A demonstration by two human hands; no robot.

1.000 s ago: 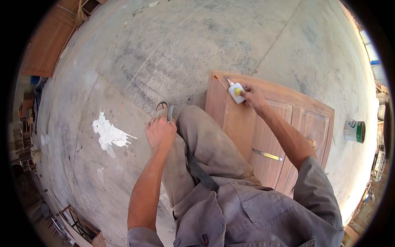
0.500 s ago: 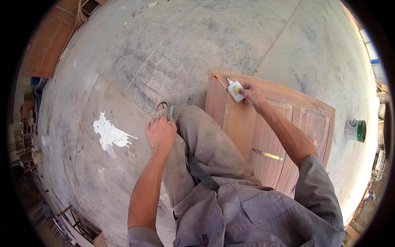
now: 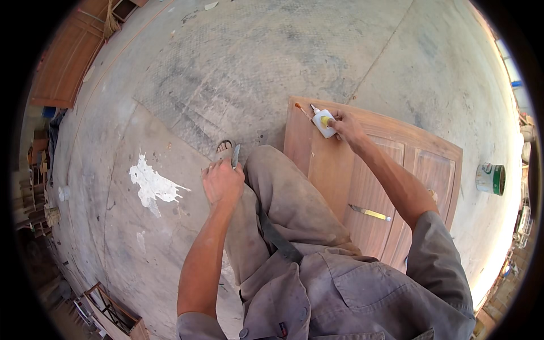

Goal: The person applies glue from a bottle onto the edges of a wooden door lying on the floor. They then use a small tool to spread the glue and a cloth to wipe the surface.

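In the head view, my right hand [image 3: 348, 128] grips a small white squeeze bottle [image 3: 327, 132] with a yellow patch, fingers wrapped round its right side. It sits over the near-left stile of a panelled wooden door [image 3: 362, 173], its nozzle pointing away from my palm, just beside a brown smear [image 3: 297, 105] at the corner. Whether the tip touches the wood, I can't tell. I'd judge I'm dosing liquid along that corner joint; the next move calls for a steady tip and a measured squeeze. My left hand [image 3: 222, 181], over my leg, is closed on a grey flat blade [image 3: 236, 156]. A yellow-handled utility knife [image 3: 369, 212] lies on the door, apart from both hands.
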